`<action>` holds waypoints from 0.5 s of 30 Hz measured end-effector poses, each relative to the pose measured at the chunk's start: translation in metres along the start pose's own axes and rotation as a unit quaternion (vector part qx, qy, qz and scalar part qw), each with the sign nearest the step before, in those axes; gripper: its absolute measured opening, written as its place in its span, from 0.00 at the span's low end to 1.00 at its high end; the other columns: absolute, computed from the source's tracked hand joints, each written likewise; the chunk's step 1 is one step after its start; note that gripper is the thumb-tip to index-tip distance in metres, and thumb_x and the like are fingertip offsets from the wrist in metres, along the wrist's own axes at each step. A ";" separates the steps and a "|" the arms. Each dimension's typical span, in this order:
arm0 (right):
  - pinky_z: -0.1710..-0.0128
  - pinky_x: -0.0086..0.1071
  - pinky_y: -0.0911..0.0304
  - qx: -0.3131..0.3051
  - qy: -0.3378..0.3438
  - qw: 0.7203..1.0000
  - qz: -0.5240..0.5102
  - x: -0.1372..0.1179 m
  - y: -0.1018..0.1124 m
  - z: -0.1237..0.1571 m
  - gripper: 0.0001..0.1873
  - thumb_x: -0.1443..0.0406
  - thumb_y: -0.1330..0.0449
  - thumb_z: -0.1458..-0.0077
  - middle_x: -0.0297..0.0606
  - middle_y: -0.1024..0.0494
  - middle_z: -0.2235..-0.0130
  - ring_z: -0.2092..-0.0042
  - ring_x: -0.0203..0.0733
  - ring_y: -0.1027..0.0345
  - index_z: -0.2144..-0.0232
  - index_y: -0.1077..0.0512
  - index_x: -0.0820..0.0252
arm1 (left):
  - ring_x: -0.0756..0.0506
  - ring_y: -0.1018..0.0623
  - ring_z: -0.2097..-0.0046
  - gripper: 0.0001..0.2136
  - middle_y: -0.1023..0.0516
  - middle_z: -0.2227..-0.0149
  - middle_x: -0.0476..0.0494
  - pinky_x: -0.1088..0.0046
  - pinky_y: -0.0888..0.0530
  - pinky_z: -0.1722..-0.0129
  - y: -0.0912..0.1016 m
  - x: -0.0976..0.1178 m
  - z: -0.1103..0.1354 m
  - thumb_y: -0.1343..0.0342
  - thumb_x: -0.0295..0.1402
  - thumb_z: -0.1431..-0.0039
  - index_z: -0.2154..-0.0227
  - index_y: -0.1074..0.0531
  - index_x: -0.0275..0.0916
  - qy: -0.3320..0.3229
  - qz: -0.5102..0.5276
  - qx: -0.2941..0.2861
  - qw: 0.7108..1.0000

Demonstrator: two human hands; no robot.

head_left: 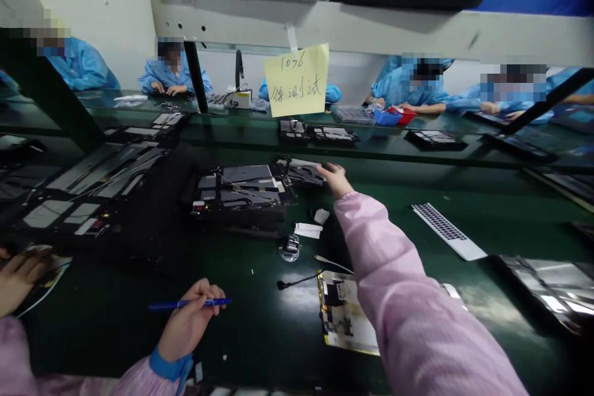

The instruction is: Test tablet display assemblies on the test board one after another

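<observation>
My left hand (188, 322) is low in front of me, closed on a blue pen-like tool (190, 304) that lies level and points left. My right arm, in a pink sleeve, stretches forward. My right hand (335, 178) lies with fingers spread against a dark opened device (299, 172) beside a stack of black opened devices (241, 195). Nearer me, under my right forearm, an opened device with a bare circuit board (341, 312) lies flat.
On the green bench (260, 346) lie a small metal round part (290, 247), white slips (309, 230), a black cable (297, 281) and a white keypad strip (448, 232). Black trays (93, 192) fill the left, where another hand (18, 275) shows. Blue-coated people sit behind a yellow note (297, 79).
</observation>
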State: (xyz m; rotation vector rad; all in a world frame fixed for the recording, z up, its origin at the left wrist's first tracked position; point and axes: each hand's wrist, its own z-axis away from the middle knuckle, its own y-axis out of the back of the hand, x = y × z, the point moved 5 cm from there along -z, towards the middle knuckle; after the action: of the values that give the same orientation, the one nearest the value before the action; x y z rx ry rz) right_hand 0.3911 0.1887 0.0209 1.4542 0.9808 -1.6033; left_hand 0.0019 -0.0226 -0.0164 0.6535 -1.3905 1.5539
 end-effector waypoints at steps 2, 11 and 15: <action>0.37 0.40 0.48 -0.094 -0.031 0.995 0.004 -0.002 -0.040 0.024 0.21 0.55 0.34 0.54 0.45 0.25 0.48 0.41 0.46 0.37 0.60 0.26 0.63 | 0.47 0.31 0.70 0.15 0.36 0.78 0.46 0.71 0.32 0.67 -0.001 -0.001 0.000 0.34 0.41 0.55 0.80 0.30 0.34 -0.004 -0.007 -0.009 1.000; 0.47 0.35 0.34 -0.160 -0.047 0.982 -0.087 -0.025 -0.107 0.107 0.20 0.60 0.42 0.47 0.37 0.22 0.54 0.52 0.38 0.27 0.52 0.35 0.58 | 0.46 0.30 0.71 0.13 0.34 0.79 0.46 0.69 0.33 0.68 -0.007 -0.005 0.007 0.38 0.39 0.51 0.79 0.33 0.36 -0.003 -0.015 -0.068 0.998; 0.52 0.35 0.30 -0.138 0.003 0.975 -0.172 -0.050 -0.099 0.124 0.30 0.66 0.36 0.58 0.29 0.22 0.63 0.60 0.37 0.25 0.50 0.37 0.54 | 0.45 0.29 0.71 0.12 0.32 0.78 0.44 0.67 0.32 0.68 -0.007 -0.002 0.010 0.39 0.39 0.50 0.79 0.32 0.37 -0.025 -0.043 -0.075 0.996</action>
State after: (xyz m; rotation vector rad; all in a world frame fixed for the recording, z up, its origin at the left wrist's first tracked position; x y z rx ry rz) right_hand 0.2526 0.1205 0.0840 1.1449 1.4585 -1.6186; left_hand 0.0071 -0.0331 -0.0126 0.6562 -1.4798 1.3595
